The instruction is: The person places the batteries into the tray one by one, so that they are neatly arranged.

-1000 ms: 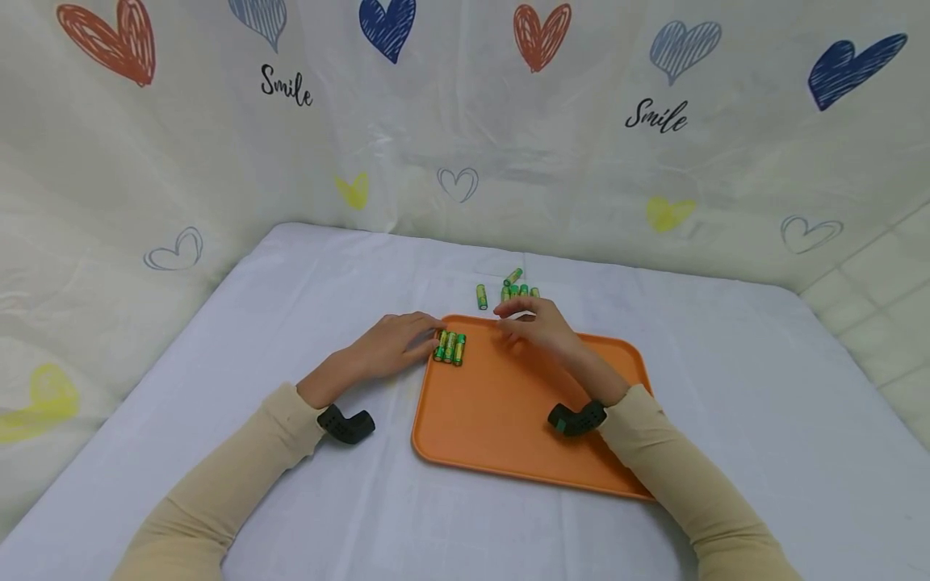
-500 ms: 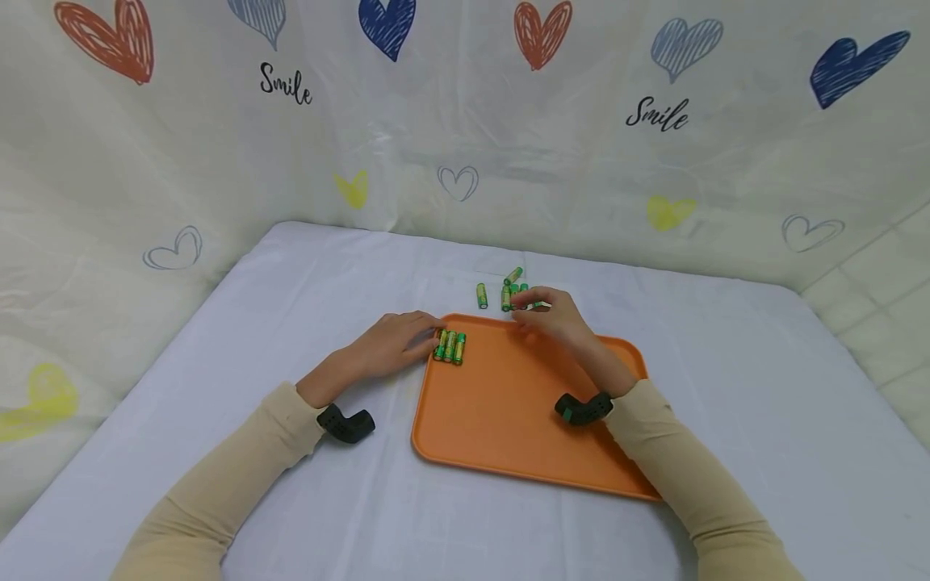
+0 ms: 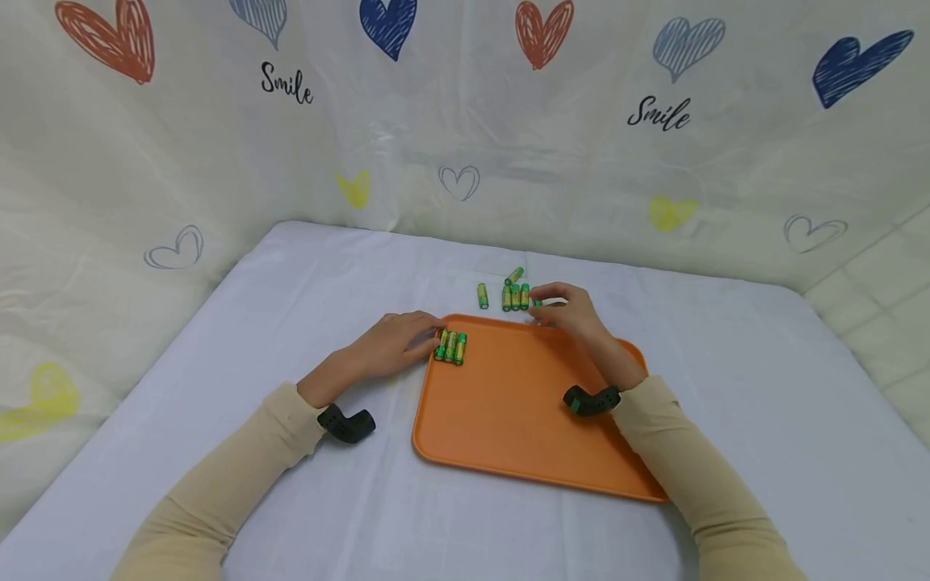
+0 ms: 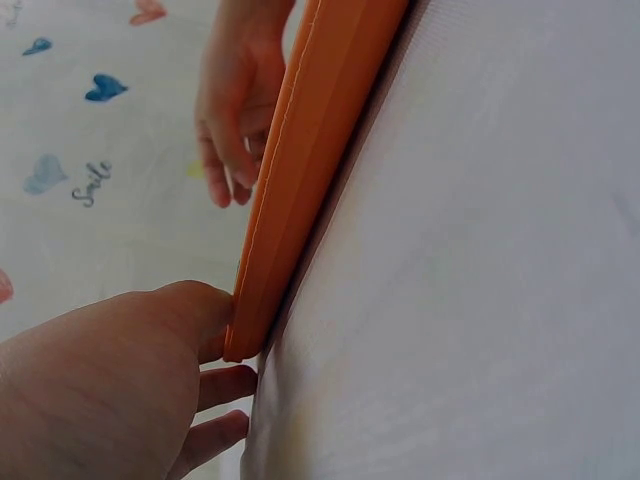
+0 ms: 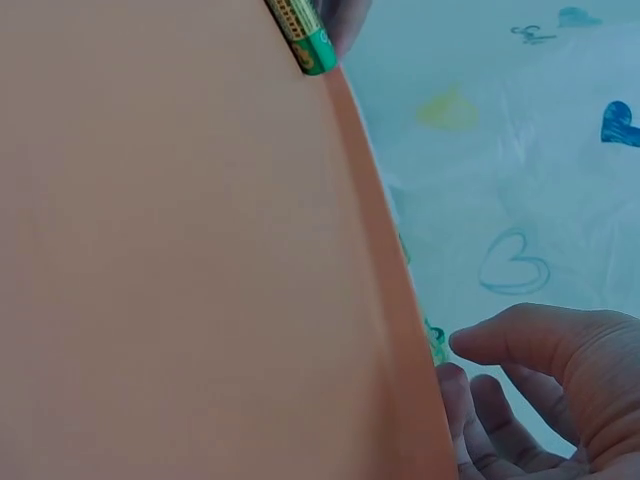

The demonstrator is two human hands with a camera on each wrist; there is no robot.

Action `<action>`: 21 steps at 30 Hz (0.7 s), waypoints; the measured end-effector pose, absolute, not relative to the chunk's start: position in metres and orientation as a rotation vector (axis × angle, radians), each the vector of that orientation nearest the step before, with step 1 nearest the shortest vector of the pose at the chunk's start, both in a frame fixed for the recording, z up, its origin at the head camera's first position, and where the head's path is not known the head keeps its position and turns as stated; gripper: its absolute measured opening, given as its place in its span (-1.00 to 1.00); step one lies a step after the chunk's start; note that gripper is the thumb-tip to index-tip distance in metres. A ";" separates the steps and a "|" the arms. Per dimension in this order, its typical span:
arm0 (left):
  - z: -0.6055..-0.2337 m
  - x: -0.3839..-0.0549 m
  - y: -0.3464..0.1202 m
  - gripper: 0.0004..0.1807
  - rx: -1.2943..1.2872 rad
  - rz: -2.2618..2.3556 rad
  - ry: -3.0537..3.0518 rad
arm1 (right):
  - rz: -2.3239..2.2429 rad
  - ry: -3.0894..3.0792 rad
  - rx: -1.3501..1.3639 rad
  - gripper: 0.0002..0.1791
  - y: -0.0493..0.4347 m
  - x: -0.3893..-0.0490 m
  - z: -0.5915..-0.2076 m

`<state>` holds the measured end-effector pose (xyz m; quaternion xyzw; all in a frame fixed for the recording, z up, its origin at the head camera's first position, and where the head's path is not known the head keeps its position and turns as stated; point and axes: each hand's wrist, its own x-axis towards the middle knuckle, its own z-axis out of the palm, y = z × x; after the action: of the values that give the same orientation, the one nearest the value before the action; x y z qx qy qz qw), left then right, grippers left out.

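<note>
In the head view, a short row of green and gold batteries (image 3: 450, 346) lies in the far left corner of an orange tray (image 3: 508, 403). My left hand (image 3: 388, 345) rests at that corner, its thumb touching the tray wall and its fingers extended, as the left wrist view shows. Past the tray's far edge, my right hand (image 3: 574, 313) hovers with thumb and fingers apart around a battery (image 3: 538, 303), which it partly hides. In the right wrist view, the thumb is close to a green battery (image 5: 436, 342) behind the rim; a grip is not visible.
More loose batteries (image 3: 515, 297) lie on the white tablecloth (image 3: 349, 274) beyond the tray, with one lone battery (image 3: 483, 295) to their left. Behind the table hangs a pale sheet (image 3: 407, 121) printed with hearts. Both wrists wear black devices.
My right hand has moved right and slightly away along the tray's far edge, uncovering the grouped batteries and covering the rightmost one. The left hand stays in place.
</note>
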<state>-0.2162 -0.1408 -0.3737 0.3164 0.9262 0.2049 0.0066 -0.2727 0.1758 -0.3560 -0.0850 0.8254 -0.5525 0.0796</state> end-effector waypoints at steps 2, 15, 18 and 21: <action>-0.374 -0.216 -0.141 -0.54 0.995 0.650 2.896 | -1.669 2.460 -0.245 -0.58 0.177 -0.274 -0.357; -0.374 -0.217 -0.142 -0.55 1.002 0.653 2.889 | -1.656 2.437 -0.125 -0.49 0.185 -0.290 -0.362; -0.374 -0.217 -0.142 -0.55 1.009 0.652 2.890 | -1.622 2.449 -0.115 -0.47 0.186 -0.293 -0.363; -0.374 -0.216 -0.142 -0.55 1.005 0.646 2.891 | -1.591 2.452 -0.104 -0.45 0.185 -0.296 -0.362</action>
<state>-0.2164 -0.1423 -0.3742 0.3212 0.9242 0.2064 0.0066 -0.2960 0.1851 -0.3624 -0.0354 0.8334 -0.5408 0.1084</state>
